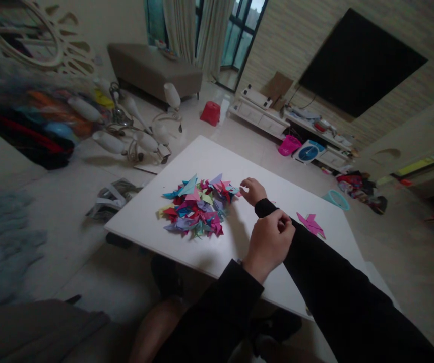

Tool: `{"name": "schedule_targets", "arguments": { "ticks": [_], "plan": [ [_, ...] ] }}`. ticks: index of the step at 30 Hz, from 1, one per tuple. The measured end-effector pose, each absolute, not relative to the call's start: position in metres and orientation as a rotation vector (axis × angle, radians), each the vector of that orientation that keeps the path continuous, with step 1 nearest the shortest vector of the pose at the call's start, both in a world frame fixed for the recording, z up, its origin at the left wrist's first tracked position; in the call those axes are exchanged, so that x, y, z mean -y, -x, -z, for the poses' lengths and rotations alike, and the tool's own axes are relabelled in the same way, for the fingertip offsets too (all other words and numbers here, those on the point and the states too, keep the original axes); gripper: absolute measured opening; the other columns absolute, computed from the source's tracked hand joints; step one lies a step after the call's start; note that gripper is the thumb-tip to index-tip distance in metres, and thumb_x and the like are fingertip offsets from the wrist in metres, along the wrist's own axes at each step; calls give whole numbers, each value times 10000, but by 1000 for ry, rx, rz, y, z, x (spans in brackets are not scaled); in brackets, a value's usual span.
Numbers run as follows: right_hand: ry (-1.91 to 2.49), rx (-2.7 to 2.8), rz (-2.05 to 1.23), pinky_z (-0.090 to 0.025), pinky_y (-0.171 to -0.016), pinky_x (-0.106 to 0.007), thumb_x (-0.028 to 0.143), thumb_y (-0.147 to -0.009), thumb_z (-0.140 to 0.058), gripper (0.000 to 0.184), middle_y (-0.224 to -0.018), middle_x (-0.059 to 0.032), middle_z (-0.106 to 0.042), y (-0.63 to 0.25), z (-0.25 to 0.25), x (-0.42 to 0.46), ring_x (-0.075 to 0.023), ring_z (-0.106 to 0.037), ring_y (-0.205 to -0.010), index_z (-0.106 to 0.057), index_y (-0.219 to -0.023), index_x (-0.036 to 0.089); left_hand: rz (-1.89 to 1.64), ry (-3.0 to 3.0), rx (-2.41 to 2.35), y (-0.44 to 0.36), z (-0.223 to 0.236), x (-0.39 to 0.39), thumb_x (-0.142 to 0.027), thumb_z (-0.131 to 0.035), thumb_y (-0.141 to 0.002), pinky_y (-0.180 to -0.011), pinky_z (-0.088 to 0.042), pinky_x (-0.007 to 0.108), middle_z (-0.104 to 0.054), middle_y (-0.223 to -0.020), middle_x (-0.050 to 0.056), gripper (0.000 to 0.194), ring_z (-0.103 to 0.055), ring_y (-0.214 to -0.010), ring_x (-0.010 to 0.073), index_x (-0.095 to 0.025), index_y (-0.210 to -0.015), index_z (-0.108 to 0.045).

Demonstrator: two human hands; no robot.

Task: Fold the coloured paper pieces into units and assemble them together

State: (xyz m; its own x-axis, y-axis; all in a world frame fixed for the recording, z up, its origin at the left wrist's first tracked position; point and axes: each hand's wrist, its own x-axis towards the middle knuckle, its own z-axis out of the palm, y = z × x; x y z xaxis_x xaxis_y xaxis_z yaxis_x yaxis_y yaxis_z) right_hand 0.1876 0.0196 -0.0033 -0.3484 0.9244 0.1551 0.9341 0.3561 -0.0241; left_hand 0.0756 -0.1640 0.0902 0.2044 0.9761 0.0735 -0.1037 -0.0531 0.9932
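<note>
A heap of folded paper cranes (197, 206) in pink, red, blue, purple, yellow and green lies on the white table (217, 156). My right hand (254, 191) is at the heap's right edge, thumb and fingers pinched on what looks like the tip of a pale blue and pink paper crane (236, 191). Nearer to me, my left hand (270, 243) is closed above the table, fingers curled together; whatever may be inside is hidden. To the right of my right forearm lies a bigger pink folded paper piece (311, 224), apart from the heap.
On the floor beyond the table's left side lies a chandelier with white shades (137, 133). A red stool (211, 113), pink basket (289, 145) and low white TV cabinet (262, 118) stand farther back. Bagged items (50, 116) are piled at the left.
</note>
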Motion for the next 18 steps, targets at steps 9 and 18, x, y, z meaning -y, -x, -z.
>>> {"name": "schedule_targets", "arguments": {
  "ticks": [9, 18],
  "plan": [
    [1147, 2845, -92, -427, -905, -346, 325, -917, -639, 194, -1063, -111, -675, -45, 13, 0, -247, -553, -1073, -723, -986, 165, -1286, -1263, -892, -66, -95, 162, -198, -579, -843, -598, -391, 218, -557, -632, -46, 54, -551, -598, 105, -204, -830, -632],
    [1189, 2736, -59, -441, -892, -372, 154, -898, -576, 149, -1039, -128, -679, -43, 17, 16, -253, -562, -1022, -724, -877, 153, -1302, -1261, -870, -62, -95, 162, -222, -589, -852, -600, -395, 215, -578, -652, -43, 58, -556, -615, 104, -203, -813, -628]
  ]
}}
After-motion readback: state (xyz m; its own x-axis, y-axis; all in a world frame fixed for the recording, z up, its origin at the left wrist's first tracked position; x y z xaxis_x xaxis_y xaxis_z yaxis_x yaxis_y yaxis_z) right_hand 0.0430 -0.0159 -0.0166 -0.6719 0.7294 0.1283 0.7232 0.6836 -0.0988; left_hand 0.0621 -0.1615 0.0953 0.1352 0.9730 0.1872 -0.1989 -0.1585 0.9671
